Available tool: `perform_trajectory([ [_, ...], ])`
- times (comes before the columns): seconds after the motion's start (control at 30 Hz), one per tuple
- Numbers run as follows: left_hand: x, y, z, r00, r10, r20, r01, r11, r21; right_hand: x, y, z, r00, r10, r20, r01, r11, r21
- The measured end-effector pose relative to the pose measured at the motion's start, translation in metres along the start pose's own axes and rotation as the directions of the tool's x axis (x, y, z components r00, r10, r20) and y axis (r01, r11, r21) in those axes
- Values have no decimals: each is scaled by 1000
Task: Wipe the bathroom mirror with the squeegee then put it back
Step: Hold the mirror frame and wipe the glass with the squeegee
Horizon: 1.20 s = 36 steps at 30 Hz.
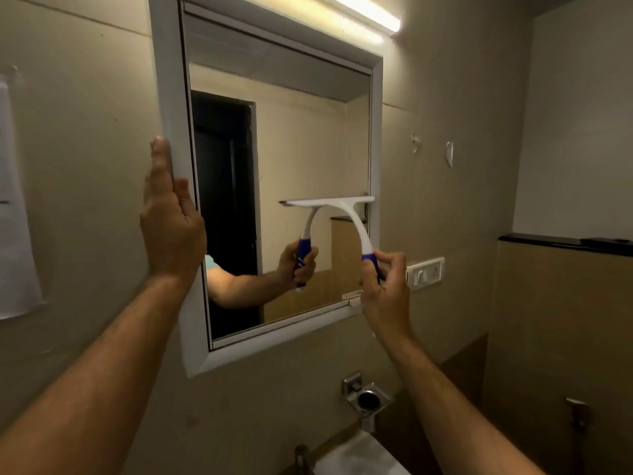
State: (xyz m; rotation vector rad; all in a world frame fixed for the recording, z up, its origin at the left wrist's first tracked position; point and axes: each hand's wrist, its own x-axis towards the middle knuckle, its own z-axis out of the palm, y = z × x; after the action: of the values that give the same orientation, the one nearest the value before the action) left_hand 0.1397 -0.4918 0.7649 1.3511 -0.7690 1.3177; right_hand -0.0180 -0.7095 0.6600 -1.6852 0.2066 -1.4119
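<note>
The white-framed bathroom mirror (308, 138) hangs on the beige wall. A white squeegee (346, 209) with a blue handle lies with its blade flat against the glass at the mirror's lower right, blade level. My right hand (385, 286) grips the blue handle below the blade. My left hand (169, 217) rests flat with straight fingers against the mirror's left frame edge. The glass reflects the squeegee, the gripping hand and a dark doorway.
A lit tube light (363, 12) runs above the mirror. A white switch plate (424, 272) sits right of the frame. Below are a chrome holder (368, 399), a tap (301, 455) and a white basin (363, 454). A black ledge (565, 243) is at right, and a white sheet (17, 217) hangs at left.
</note>
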Motion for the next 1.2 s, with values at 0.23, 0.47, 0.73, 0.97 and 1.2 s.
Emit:
perform_trajectory([
  [0.23, -35, -3, -10, 998, -32, 49, 33, 999, -19, -40, 37, -7, 990, 138, 4, -137, 989, -50],
  [0.47, -41, -6, -10, 998, -33, 46, 33, 999, 3, -40, 33, -14, 992, 124, -40, -125, 992, -34],
  [0.73, -41, -6, -10, 998, -33, 46, 34, 999, -19, -57, 51, -13, 983, 181, 3, -180, 980, -84],
  [0.97, -42, -5, -8, 999, -45, 21, 45, 999, -15, -63, 46, -11, 984, 150, -96, -158, 983, -90],
  [1.2, -43, -3, -11, 997, -55, 44, 56, 998, -26, -44, 34, -9, 988, 148, -50, -152, 985, -82],
])
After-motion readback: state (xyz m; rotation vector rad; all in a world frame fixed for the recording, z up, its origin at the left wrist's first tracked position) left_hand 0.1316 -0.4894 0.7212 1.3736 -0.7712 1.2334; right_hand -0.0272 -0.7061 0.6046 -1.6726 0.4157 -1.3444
